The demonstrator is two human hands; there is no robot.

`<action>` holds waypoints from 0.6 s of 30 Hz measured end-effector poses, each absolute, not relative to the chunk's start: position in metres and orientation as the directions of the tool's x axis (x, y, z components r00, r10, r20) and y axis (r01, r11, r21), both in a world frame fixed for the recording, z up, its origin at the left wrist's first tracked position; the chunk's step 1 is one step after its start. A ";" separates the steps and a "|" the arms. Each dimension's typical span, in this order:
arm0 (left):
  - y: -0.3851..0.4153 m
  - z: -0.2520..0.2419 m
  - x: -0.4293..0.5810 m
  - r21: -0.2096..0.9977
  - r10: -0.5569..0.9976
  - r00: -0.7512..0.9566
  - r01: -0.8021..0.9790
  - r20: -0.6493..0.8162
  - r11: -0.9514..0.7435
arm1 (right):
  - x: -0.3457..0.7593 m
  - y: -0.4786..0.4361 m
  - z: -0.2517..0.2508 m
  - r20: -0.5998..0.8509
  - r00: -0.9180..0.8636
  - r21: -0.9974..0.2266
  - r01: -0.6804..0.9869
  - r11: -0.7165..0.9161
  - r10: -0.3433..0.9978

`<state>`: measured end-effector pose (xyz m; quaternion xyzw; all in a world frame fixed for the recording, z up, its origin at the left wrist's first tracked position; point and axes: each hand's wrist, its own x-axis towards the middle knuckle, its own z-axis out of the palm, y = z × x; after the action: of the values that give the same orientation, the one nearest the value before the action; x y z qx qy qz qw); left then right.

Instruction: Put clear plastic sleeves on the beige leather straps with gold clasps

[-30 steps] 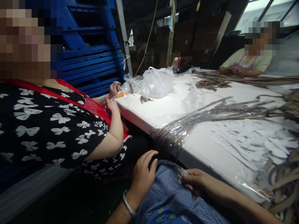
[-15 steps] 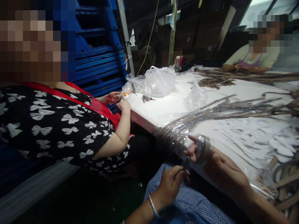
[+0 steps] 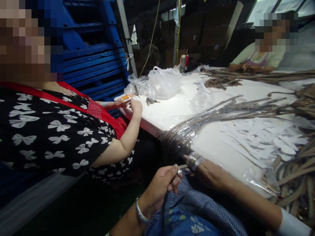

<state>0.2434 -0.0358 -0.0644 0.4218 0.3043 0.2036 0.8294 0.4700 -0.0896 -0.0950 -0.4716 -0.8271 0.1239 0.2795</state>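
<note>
Near my lap, my left hand (image 3: 161,182) is closed, thumb and fingers pinching a narrow dark strap (image 3: 166,209). Part of this strap hangs below the hand; a short stretch runs across to my right hand (image 3: 210,172). My right hand is bent over the table edge, with shiny clear plastic (image 3: 195,160) and strap turns around its fingers. Its fingertips are partly hidden. Just beyond it, a bundle of long straps (image 3: 176,136) under clear plastic droops over the table's edge.
On the white table (image 3: 157,114) lie white paper pieces (image 3: 268,137), piled brown straps (image 3: 300,173) and a white plastic bag (image 3: 163,83). At left a co-worker in a bow-print top (image 3: 59,131) handles something small. Another person (image 3: 261,60) sits across. Blue pallets (image 3: 95,65) stand behind.
My left hand has moved left and slightly up, and the strap now stretches between my hands. My right hand has turned downward and shifted left. The camera view has shifted slightly.
</note>
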 end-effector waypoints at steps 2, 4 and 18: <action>-0.030 -0.062 0.243 0.808 0.572 0.734 -0.054 -0.366 0.587 | 0.464 -0.090 -0.097 0.311 -0.387 -0.480 0.724 0.495 0.868; -0.025 -0.061 0.244 0.796 0.548 0.743 -0.034 -0.384 0.605 | 0.460 -0.091 -0.099 0.252 -0.372 -0.478 0.755 0.449 0.893; -0.008 -0.062 0.238 0.867 0.557 0.713 0.144 -0.425 0.477 | 0.447 -0.106 -0.099 0.037 -0.159 -0.589 0.794 0.150 0.987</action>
<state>0.2380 -0.0079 -0.0621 0.4938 0.3548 0.1321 0.7828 0.4471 -0.1058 -0.0990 -0.6120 -0.7273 0.2247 0.2144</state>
